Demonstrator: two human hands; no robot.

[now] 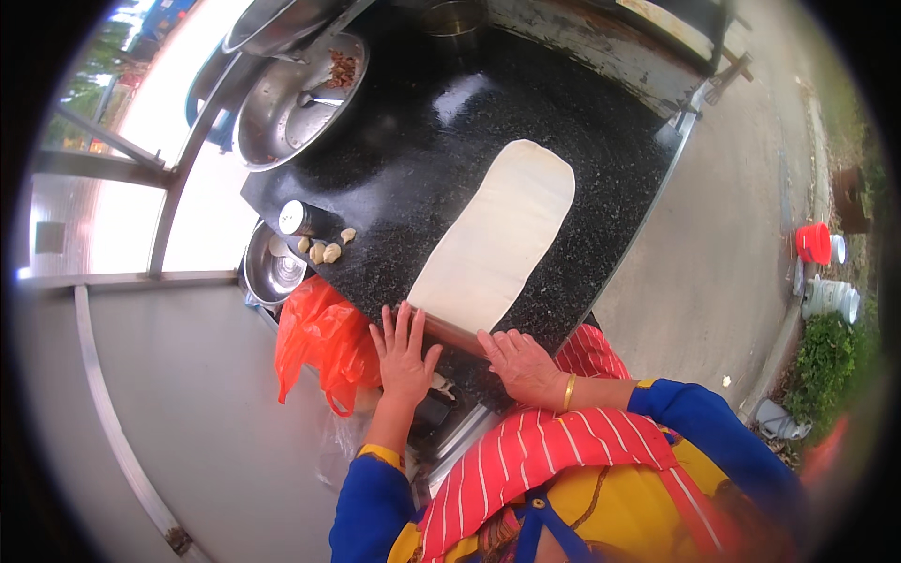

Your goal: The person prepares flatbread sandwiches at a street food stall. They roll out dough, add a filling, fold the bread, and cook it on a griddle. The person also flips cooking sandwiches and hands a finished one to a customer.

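A long sheet of rolled dough [500, 232] lies flat on the black speckled stone countertop [619, 141]. Across its near end runs a brown rolling pin [454, 333]. My left hand [405, 352] rests on the pin's left end, fingers spread and stretched forward. At the right end, my right hand [524, 369] curls over the pin, its fingertips beside the dough's near right corner. The palms hide both ends of the pin.
Several small dough pieces [324, 252] sit by a white-topped shaker [303, 219] at the left edge. Farther back stands a large steel bowl [299, 105] holding chopped filling and a spoon. A red plastic bag [327, 338] and steel basin [273, 264] lie beyond the left edge.
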